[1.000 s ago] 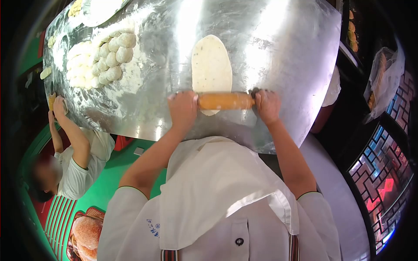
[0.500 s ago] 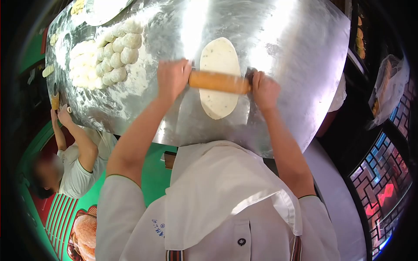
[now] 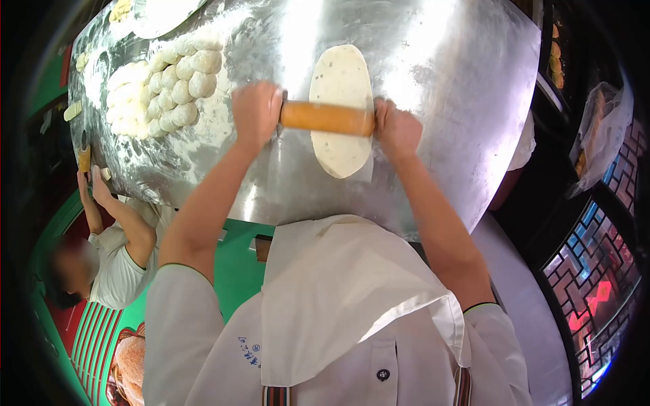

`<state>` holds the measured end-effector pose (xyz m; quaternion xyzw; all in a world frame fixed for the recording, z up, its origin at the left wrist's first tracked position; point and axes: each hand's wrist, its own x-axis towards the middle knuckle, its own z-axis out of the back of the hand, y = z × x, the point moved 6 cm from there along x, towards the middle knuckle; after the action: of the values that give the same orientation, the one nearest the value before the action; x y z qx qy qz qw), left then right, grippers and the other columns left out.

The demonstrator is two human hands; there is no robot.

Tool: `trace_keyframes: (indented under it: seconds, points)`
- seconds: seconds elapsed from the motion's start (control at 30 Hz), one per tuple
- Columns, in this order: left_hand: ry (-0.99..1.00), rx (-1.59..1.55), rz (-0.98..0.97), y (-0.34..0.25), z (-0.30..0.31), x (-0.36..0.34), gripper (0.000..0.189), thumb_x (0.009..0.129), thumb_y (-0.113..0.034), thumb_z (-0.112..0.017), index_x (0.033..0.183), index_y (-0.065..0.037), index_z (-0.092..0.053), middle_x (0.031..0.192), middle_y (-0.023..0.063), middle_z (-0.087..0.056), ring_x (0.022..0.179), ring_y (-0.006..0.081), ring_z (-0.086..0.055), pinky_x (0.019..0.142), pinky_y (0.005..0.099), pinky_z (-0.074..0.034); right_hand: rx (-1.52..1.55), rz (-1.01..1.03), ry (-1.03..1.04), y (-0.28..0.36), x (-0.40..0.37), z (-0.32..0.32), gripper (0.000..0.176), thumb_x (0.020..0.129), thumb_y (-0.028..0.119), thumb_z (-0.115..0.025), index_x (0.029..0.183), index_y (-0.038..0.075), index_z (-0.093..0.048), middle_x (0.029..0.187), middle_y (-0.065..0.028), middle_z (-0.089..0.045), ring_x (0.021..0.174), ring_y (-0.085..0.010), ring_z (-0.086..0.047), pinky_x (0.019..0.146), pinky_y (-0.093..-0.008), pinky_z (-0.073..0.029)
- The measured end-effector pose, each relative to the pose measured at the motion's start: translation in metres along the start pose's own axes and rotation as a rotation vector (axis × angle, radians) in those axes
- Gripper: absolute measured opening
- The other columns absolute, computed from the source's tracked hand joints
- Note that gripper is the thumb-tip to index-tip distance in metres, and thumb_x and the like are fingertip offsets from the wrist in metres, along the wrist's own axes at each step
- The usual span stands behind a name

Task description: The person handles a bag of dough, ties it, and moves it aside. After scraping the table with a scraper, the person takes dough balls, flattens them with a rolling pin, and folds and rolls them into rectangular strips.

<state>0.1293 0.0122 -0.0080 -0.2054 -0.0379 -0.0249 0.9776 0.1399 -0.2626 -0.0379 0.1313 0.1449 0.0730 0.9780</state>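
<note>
An orange-brown rolling pin (image 3: 328, 118) lies across a flat oval sheet of dough (image 3: 340, 74) on the metal table. The dough is pale with small dark specks and reaches out above and below the pin. My left hand (image 3: 257, 114) is closed round the pin's left handle, and my right hand (image 3: 398, 128) is closed round the right one. Both handles are mostly hidden by my fingers, and the pin is slightly blurred.
Round dough balls (image 3: 181, 88) sit in rows on the floured metal table (image 3: 460, 122), beside a paler floury heap (image 3: 127, 101). At the far left a co-worker (image 3: 122, 264) has both hands near another rolling pin (image 3: 84, 160). A plastic bag (image 3: 599, 128) hangs at the right.
Both my hands and the rolling pin have shifted left and slightly up the image. The dough sheet appears slightly higher and a bit narrower. The co-worker's hands have moved a little.
</note>
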Motion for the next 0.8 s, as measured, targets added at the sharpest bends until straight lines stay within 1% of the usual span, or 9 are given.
trace_keyframes:
  seconds: [0.1,0.13,0.2,0.37,0.43,0.5,0.63,0.7,0.8]
  points:
    - [0.059,0.015,0.051,-0.004,0.006,-0.092,0.013,0.093,-0.019,-0.052,0.089,-0.01,-0.06,0.085,0.0089,-0.057,0.089,0.0306,-0.055,0.087,0.0451,-0.035,0.083,0.256,-0.209,0.016,-0.07,-0.008,0.029,0.097,0.03,-0.053,0.076,0.011,-0.059,0.059,-0.0113,-0.06,0.057,-0.0329,-0.059,0.056,-0.046,-0.047]
    - [0.089,0.005,0.087,-0.008,0.006,-0.117,0.012,0.093,-0.018,-0.052,0.089,-0.009,-0.06,0.086,0.0088,-0.057,0.089,0.0305,-0.055,0.088,0.0451,-0.035,0.084,0.26,-0.216,0.018,-0.086,-0.008,0.029,0.097,0.03,-0.053,0.076,0.011,-0.059,0.059,-0.0113,-0.06,0.057,-0.0329,-0.059,0.056,-0.046,-0.047]
    - [0.115,-0.006,0.122,-0.017,0.012,-0.155,0.011,0.093,-0.017,-0.052,0.09,-0.009,-0.059,0.086,0.0086,-0.057,0.089,0.0304,-0.054,0.088,0.0451,-0.034,0.029,0.24,-0.023,0.019,-0.11,-0.017,0.027,0.095,0.028,-0.056,0.073,0.012,-0.057,0.064,-0.0072,-0.062,0.061,-0.0269,-0.062,0.064,-0.0397,-0.049]
    - [0.258,-0.175,0.213,-0.027,0.016,-0.181,0.013,0.093,-0.016,-0.051,0.091,-0.007,-0.061,0.087,0.0093,-0.06,0.089,0.0297,-0.056,0.086,0.0446,-0.035,0.122,0.232,0.049,0.007,-0.128,-0.015,0.028,0.095,0.027,-0.057,0.071,0.012,-0.057,0.059,-0.0073,-0.059,0.056,-0.0273,-0.06,0.059,-0.0405,-0.048]
    - [0.236,-0.172,0.178,-0.035,0.018,-0.165,0.012,0.093,-0.015,-0.052,0.091,-0.008,-0.062,0.085,0.0081,-0.061,0.086,0.0288,-0.057,0.084,0.0433,-0.035,0.161,0.237,0.053,-0.004,-0.122,-0.013,0.029,0.095,0.028,-0.056,0.071,0.013,-0.057,0.058,-0.0076,-0.059,0.055,-0.028,-0.06,0.057,-0.0409,-0.048]
    - [0.218,-0.176,0.14,-0.038,0.017,-0.136,0.011,0.092,-0.014,-0.054,0.091,-0.008,-0.064,0.084,0.0068,-0.063,0.082,0.0278,-0.058,0.082,0.042,-0.035,0.176,0.232,-0.094,-0.012,-0.101,0.004,0.031,0.097,0.029,-0.054,0.071,0.013,-0.058,0.056,-0.0087,-0.059,0.052,-0.0301,-0.059,0.051,-0.0418,-0.047]
    - [0.068,-0.102,-0.039,-0.026,-0.003,-0.045,0.009,0.088,-0.013,-0.061,0.084,-0.009,-0.068,0.08,0.0084,-0.068,0.072,0.0277,-0.06,0.077,0.0404,-0.037,0.039,0.153,-0.114,-0.026,-0.02,0.004,0.031,0.099,0.031,-0.049,0.076,0.012,-0.06,0.056,-0.0103,-0.06,0.05,-0.0314,-0.06,0.048,-0.0426,-0.047]
    - [-0.009,-0.101,-0.028,-0.018,-0.007,0.003,0.017,0.091,-0.02,-0.058,0.083,-0.007,-0.068,0.074,0.0128,-0.065,0.071,0.0346,-0.059,0.08,0.0433,-0.039,-0.003,0.155,-0.208,-0.024,0.026,0.017,0.033,0.1,0.033,-0.045,0.08,0.011,-0.06,0.055,-0.0111,-0.06,0.049,-0.0312,-0.06,0.048,-0.0426,-0.047]
    - [0.03,0.094,0.038,-0.002,-0.013,0.079,0.019,0.09,-0.022,-0.058,0.082,-0.01,-0.07,0.07,0.0098,-0.067,0.064,0.0299,-0.058,0.078,0.039,-0.04,-0.047,0.112,-0.304,-0.026,0.093,0.04,0.038,0.101,0.034,-0.044,0.075,0.011,-0.058,0.058,-0.011,-0.062,0.051,-0.0302,-0.062,0.048,-0.0417,-0.047]
